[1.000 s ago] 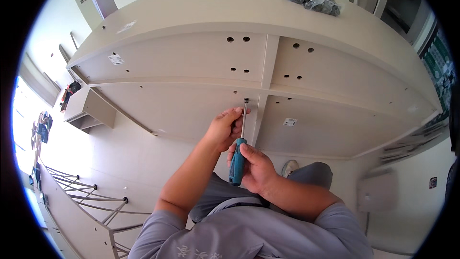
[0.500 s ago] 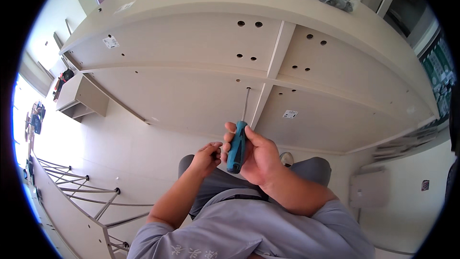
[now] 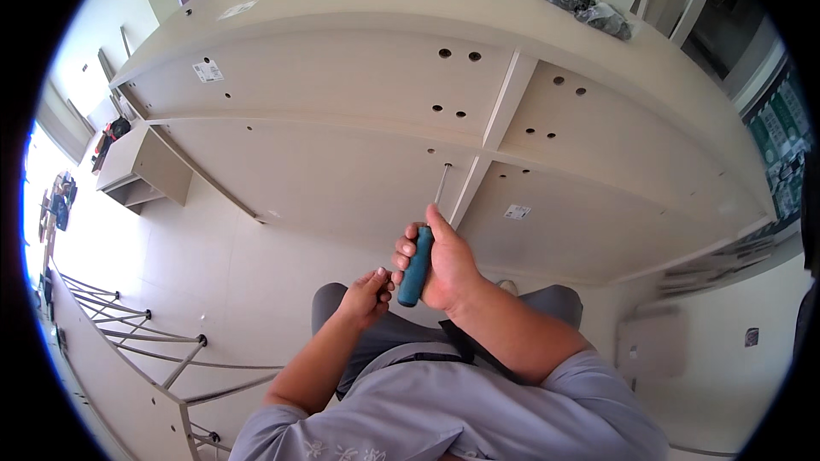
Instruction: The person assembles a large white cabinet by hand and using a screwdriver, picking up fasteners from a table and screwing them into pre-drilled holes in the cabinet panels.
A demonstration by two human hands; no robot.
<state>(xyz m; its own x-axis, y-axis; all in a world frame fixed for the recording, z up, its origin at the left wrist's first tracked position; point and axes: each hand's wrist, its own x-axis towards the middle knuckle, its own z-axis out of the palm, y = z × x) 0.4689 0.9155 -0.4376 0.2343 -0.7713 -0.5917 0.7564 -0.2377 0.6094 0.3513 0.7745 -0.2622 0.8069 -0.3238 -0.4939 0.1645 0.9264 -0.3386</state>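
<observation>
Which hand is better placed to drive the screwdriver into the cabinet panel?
Right. The right hand grips the teal-handled screwdriver, tip toward the panel; the left hand is lower, pinched shut.

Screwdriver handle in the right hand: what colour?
Teal blue; the screwdriver handle shows in the head view.

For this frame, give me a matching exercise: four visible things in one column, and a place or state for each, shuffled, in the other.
Things:
1. screwdriver
2. left hand
3. bag of dark fittings
4. wire rack

Places or states:
A. on top of the cream cabinet, far right
B. on the floor at lower left
C. held upright in the right hand, shaft pointing at the panel
D. fingers curled, just beside the teal handle's lower end

Pairs: 1-C, 2-D, 3-A, 4-B
</observation>
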